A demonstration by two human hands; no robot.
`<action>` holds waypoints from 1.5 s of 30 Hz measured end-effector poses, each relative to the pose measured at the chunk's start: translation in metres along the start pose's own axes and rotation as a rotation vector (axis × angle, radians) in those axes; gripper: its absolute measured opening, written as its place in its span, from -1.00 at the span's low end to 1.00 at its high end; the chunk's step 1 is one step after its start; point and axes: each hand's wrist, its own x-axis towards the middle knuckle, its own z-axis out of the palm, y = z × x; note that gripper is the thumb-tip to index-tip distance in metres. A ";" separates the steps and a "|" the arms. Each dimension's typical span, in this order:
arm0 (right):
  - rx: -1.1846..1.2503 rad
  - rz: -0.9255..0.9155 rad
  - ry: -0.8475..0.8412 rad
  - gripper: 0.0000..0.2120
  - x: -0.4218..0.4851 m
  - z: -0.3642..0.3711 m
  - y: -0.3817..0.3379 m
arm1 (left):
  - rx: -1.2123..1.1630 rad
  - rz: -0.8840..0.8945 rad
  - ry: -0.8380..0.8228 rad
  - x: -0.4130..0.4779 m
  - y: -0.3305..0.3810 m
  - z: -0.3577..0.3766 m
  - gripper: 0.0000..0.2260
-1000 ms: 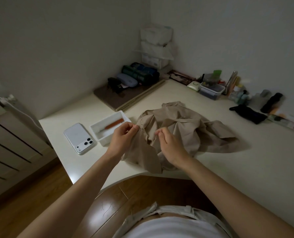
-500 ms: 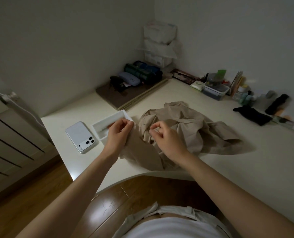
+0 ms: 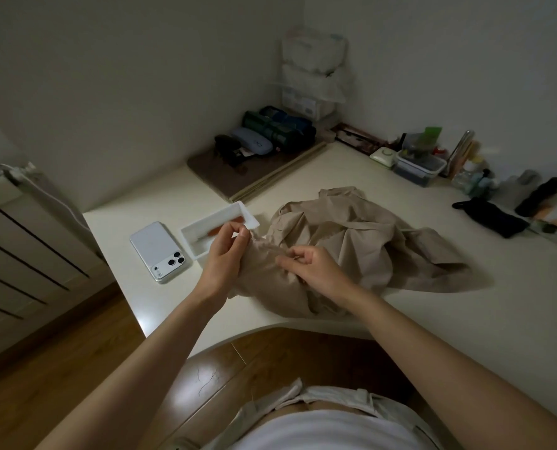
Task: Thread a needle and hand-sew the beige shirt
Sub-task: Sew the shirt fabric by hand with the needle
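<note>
- Surface [image 3: 433, 319]: a pale corner desk top, with its curved front edge nearest the person.
- Beige shirt [image 3: 361, 241]: lies crumpled on the surface in front of the person. Its near edge is gathered up between the two hands.
- Left forearm [image 3: 173, 336]: reaches forward from the lower left, wrist bent slightly inward toward the shirt.
- Right forearm [image 3: 416, 336]: reaches in from the lower right and crosses the surface edge, with the wrist resting over the cloth.
- Left hand [image 3: 226, 254]: raised above the surface, fingers curled, thumb and fingertips pinching a small fold at the shirt's left edge.
- Right hand [image 3: 316, 264]: back upward and fingers curled under, thumb and forefinger pinched together on the shirt cloth just beside the left hand. Whether a needle sits in that pinch cannot be told.
- Phone [image 3: 160, 251]: white, lying camera side up, left of the hands.
- White tray [image 3: 210, 215]: sits between the phone and the shirt, partly behind the left hand.
- Orange-handled tool [image 3: 217, 229]: lies inside the tray.
</note>
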 end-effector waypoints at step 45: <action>-0.407 -0.241 0.218 -0.82 0.004 0.013 -0.012 | 0.078 -0.011 0.039 0.006 -0.007 0.005 -0.83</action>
